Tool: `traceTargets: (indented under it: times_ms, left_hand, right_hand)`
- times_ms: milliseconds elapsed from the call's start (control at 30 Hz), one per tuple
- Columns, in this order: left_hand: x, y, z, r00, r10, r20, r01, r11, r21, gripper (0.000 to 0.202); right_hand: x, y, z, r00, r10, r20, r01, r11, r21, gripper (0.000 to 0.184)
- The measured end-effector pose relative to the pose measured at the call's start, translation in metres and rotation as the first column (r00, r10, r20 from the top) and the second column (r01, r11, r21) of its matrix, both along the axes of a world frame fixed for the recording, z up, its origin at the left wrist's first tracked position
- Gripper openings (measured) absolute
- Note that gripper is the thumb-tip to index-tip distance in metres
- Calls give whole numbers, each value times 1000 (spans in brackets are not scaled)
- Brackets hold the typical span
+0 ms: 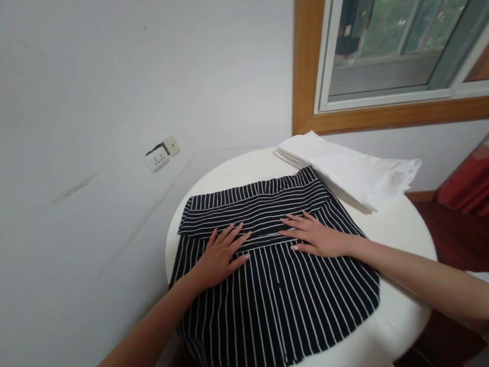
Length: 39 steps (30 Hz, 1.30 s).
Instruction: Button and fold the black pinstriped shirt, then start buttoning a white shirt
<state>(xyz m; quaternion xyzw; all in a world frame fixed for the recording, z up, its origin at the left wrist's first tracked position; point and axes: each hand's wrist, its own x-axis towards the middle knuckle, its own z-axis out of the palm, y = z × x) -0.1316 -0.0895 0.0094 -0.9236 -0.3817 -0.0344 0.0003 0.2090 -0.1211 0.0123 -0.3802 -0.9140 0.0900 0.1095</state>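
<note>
A black garment with white stripes (266,299), which looks like a skirt, lies spread on a round white table (400,236). Across its upper part runs a band with sideways stripes (255,203); below it the stripes run lengthwise. My left hand (223,253) rests flat on the left side of the cloth, fingers spread, at the lower edge of that band. On the right side, my right hand (314,235) lies flat in the same way, fingers apart. Neither hand grips the fabric. The garment's bottom hem hangs over the near left table edge.
Folded white cloth (348,166) lies at the table's back right, partly past the edge. A white wall with a socket (157,158) stands close on the left. Behind is a wood-framed window (395,113). Red fabric (486,179) hangs at the far right.
</note>
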Motion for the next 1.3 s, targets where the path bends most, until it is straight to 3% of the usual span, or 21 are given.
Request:
traceTargets:
  times_ms: [267,467,600,700,800,933,1033,1200,1300]
  left_hand:
    - [1,26,-5,1000,-13,14,12,999,41,58]
    - [-1,28,-5,999,-23,34,21,998,54,62]
    - [0,23,-1,995,-21,95,8,991,136,61]
    - [1,7,12,988,-80,131,55,982,183,49]
    - [-3,-24,29,971,-190,142,183,981,61,43]
    - [-14,-71,42,952,-290,100,304,938,-168,68]
    - [-19,-94,39,960,-271,73,279,949,-149,75]
    - [-12,-102,17,974,-223,44,223,975,7,43]
    - [-7,-101,3,991,-136,-15,137,985,104,44]
  right_hand:
    - [-2,23,-3,999,-34,4,34,999,4,53]
    - [3,11,1,998,-64,-21,66,993,98,56]
    - [23,-5,9,993,-43,-114,61,984,165,43]
    - [45,-25,15,989,-4,-151,19,995,100,31]
    - [65,-51,23,993,22,-120,-30,998,-59,32]
    - [77,-81,32,998,64,-15,-66,979,-194,72]
    - [76,-90,34,996,73,40,-65,981,-180,80]
    - [61,-87,19,999,-19,37,21,999,-48,48]
    - [53,-81,7,994,-98,39,95,993,70,44]
